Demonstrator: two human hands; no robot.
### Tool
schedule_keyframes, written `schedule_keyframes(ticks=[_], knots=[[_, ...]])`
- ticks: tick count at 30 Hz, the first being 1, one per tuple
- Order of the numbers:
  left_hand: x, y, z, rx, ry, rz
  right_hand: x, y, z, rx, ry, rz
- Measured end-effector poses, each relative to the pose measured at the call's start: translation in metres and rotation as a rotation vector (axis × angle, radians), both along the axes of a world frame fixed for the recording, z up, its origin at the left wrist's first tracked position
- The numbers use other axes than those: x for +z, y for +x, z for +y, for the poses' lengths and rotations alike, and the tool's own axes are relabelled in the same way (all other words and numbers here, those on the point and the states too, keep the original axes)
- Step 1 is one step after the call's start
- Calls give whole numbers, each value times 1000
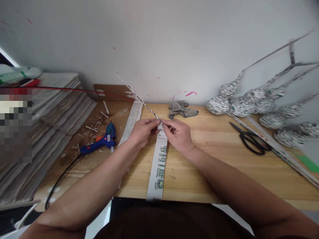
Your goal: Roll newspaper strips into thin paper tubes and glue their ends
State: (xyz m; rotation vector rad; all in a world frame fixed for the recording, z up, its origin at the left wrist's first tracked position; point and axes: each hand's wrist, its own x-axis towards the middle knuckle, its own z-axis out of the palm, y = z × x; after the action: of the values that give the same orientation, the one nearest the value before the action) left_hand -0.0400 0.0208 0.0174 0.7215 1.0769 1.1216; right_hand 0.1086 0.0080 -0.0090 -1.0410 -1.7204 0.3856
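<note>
Both hands meet over the middle of the wooden table, pinching a strip of newspaper [159, 159] with green print. Its upper end is rolled into a thin paper tube [146, 104] that slants up and left towards the wall. My left hand [144, 132] is closed on the paper at the tube's lower end. My right hand [179, 134] pinches the same spot from the right, thumb and forefinger together. The flat part of the strip hangs down to the table's front edge. What lies between the fingertips is partly hidden.
Left are a blue glue gun [99, 142], paper scraps and a newspaper stack [50, 132]. More newspaper strips [132, 121] lie beside my left hand. A grey cloth [181, 109] is near the wall. Black scissors [251, 139] and several woven paper gourds [241, 104] are right.
</note>
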Motion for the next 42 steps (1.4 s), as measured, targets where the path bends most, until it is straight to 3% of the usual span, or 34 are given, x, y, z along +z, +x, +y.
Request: schedule_keyframes(ticks=[7,15,31,42], knots=[[-4,-3,1,-1,5,48,2,2,-2,38,-17,-69],[-1,-3,0,-6,-11,44,0,6,1,77,126,-231],[-4,8,-6,35,70,13,11,-4,0,-154,-67,-25],[-8,6,-4,-59,60,-45,13,-5,0,-164,-102,-17]])
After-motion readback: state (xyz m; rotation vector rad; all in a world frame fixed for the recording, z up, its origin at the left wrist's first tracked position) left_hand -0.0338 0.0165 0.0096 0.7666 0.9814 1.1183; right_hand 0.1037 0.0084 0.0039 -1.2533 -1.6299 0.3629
